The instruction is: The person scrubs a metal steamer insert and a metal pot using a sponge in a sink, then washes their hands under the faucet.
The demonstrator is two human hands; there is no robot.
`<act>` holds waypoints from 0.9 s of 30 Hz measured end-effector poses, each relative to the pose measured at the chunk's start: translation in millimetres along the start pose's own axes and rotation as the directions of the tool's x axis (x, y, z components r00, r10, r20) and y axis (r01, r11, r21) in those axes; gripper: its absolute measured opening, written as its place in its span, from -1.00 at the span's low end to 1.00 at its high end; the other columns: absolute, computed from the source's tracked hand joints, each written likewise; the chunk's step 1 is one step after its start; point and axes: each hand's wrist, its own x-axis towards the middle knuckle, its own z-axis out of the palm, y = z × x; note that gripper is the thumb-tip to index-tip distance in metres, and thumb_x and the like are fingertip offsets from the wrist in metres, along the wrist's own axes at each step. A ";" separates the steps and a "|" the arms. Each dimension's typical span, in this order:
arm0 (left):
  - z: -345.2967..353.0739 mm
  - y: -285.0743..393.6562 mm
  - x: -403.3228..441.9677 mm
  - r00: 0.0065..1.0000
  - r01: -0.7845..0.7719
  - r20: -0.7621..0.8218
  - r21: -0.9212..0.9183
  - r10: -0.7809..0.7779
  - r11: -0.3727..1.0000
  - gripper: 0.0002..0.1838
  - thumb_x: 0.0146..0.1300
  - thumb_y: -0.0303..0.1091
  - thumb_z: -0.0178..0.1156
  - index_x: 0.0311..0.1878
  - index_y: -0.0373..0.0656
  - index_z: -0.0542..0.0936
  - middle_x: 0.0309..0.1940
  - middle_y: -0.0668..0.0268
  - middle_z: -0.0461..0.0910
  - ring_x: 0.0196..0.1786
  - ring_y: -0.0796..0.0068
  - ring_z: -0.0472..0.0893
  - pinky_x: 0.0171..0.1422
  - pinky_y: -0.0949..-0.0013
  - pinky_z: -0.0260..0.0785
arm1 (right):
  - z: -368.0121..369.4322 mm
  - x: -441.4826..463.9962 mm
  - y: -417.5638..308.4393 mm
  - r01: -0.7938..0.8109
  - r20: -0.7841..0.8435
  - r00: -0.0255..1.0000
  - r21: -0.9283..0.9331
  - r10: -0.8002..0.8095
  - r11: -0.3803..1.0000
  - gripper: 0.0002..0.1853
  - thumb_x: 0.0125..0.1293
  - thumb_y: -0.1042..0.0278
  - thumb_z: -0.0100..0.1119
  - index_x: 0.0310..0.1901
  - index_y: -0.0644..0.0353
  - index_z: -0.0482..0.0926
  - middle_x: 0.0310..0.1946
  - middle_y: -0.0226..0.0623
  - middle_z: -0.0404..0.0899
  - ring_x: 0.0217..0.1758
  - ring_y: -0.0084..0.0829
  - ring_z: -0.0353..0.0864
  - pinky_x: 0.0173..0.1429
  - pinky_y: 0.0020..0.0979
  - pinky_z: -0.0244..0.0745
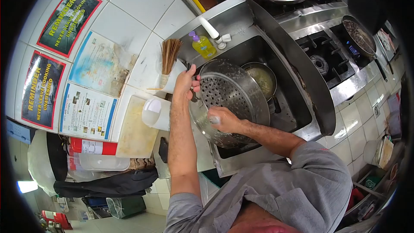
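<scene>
A large metal steamer pot [258, 103] with a perforated bottom is tilted over the sink [297, 108], its open side facing me. My left hand [186, 83] grips its left edge, fingers curled by a dark handle. Inside the pot, near the lower left wall, my right hand [225, 120] is closed in a fist. A small greyish bit shows at its fingers, but what it is I cannot make out. Pale specks of suds or residue dot the pot's wall. Behind the pot, a frying pan [261, 80] with yellowish liquid lies in the sink.
A yellow soap bottle [202, 46] stands near the white-handled tap [210, 29]. At left are a bristle brush [170, 58], a white container [156, 113] and a cutting board [137, 127]. Beyond a metal divider [297, 56], a pan [359, 36] sits over a lit burner on the stove.
</scene>
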 end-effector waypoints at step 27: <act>36.2 -65.7 -36.8 0.990 -0.115 -0.074 0.105 0.123 0.988 -0.49 0.29 0.17 -0.09 -0.25 -0.20 0.36 -0.66 0.43 0.28 -0.77 0.75 0.14 -0.78 0.60 -0.05 | -34.1 134.5 136.0 -0.037 -0.745 0.445 0.538 0.496 0.842 -0.70 0.14 0.45 0.14 -0.18 0.19 0.22 -0.31 -0.33 0.29 -0.25 -0.49 0.32 -0.16 -0.41 0.33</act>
